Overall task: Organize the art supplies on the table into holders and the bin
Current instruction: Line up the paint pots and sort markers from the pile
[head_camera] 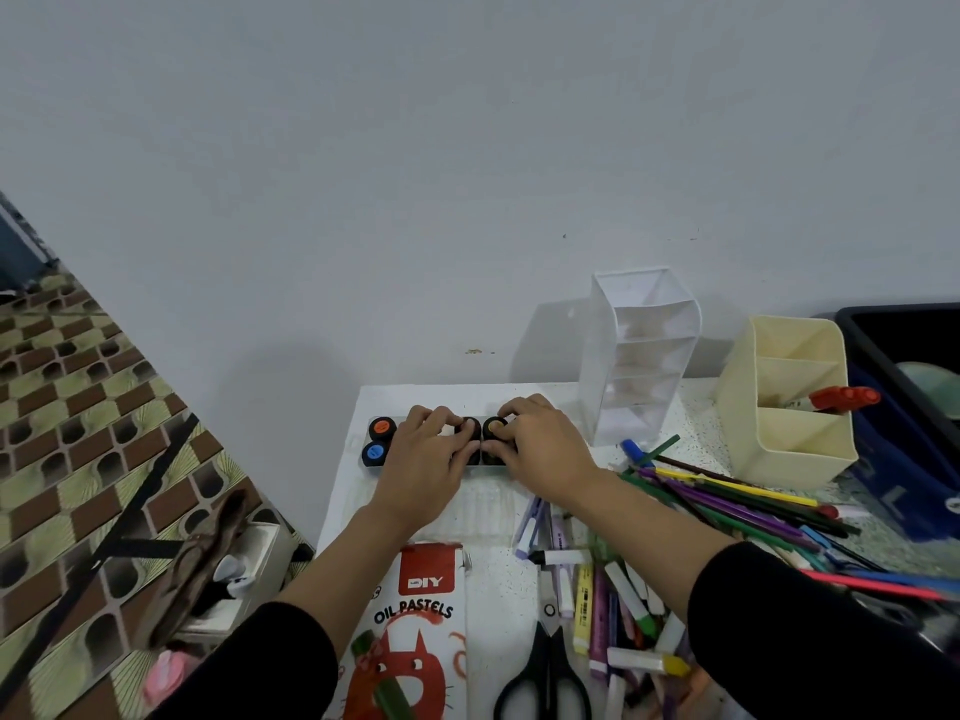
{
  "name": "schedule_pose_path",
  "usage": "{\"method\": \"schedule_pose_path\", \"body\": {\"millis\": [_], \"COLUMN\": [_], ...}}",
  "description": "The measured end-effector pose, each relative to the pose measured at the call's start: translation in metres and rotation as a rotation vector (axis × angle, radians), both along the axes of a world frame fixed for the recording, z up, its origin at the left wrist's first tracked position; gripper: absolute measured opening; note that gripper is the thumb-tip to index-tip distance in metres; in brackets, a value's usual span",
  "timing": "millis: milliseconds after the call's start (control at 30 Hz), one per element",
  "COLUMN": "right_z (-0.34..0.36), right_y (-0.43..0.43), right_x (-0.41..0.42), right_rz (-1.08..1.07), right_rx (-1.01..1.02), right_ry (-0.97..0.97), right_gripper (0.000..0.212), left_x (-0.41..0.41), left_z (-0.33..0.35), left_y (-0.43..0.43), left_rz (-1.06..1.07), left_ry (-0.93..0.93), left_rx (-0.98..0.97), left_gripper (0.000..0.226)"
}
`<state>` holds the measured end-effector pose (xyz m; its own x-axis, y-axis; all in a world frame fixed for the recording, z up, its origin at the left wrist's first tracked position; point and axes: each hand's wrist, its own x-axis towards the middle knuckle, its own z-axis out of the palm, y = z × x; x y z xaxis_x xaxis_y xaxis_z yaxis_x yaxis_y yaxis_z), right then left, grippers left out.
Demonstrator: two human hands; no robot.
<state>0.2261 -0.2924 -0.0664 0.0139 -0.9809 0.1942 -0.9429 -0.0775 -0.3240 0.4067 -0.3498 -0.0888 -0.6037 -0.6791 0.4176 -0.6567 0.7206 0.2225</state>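
A row of small black-lidded paint pots (382, 440) sits in a clear tray at the far edge of the white table (493, 579). My left hand (434, 459) and my right hand (540, 446) both rest on the middle pots, fingers curled over them. The orange-dot and blue-dot pots at the left end stay uncovered. A clear tiered holder (636, 356) stands right of my hands. A cream holder (789, 397) with a red marker (844, 397) stands further right. The dark blue bin (906, 387) is at the right edge.
Coloured pencils (737, 504) lie heaped right of my right arm. Highlighters and pastels (613, 605) lie in a pile near the front. Black scissors (545, 672) and an oil pastels box (415, 641) lie close to me. The table's left edge drops to a patterned floor.
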Motion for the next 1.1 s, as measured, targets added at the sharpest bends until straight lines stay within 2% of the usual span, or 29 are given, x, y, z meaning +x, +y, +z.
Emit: {"method": "schedule_pose_path", "body": {"millis": [133,233,333,500,567,667,733,800,967,1100], "right_z": [-0.001,0.005,0.020,0.051,0.062,0.072,0.076,0.078,0.074,0.055], "right_y": [0.005,0.021,0.053,0.128,0.158,0.198,0.222,0.244,0.293,0.313], "right_x": [0.000,-0.005,-0.017,-0.053,-0.074,-0.113,-0.140,-0.166,-0.214,-0.220], "right_rz": [-0.014,-0.038,-0.059,-0.083,-0.101,-0.161,-0.196,-0.185,-0.104,-0.028], "right_rx": [0.004,-0.045,-0.148,-0.251,-0.237,-0.185,-0.118,0.008,0.365,0.390], "right_ry": [-0.039,-0.201,-0.358,-0.514,-0.552,-0.573,-0.542,-0.423,-0.172,-0.121], "right_gripper": [0.032,0.031,0.026,0.017,0.017,0.013,0.012,0.010,0.014,0.027], "left_x": [-0.003,-0.005,-0.012,-0.044,-0.061,-0.092,-0.114,-0.134,-0.172,-0.188], "left_z": [0.004,0.007,0.014,0.042,0.048,0.054,0.056,0.056,0.045,0.039], "left_y": [0.000,0.007,0.024,0.079,0.103,0.138,0.159,0.179,0.215,0.224], "left_rz": [0.040,0.094,0.124,-0.086,-0.213,-0.375,-0.475,-0.553,-0.613,-0.560], "left_ry": [-0.050,-0.093,-0.045,0.098,0.160,0.143,0.089,0.025,-0.152,-0.186], "left_rx": [-0.004,0.014,0.034,0.244,0.317,0.378,0.398,0.390,0.373,0.341], "left_gripper": [0.022,0.027,0.032,0.051,0.039,0.021,0.017,0.018,0.025,0.028]}}
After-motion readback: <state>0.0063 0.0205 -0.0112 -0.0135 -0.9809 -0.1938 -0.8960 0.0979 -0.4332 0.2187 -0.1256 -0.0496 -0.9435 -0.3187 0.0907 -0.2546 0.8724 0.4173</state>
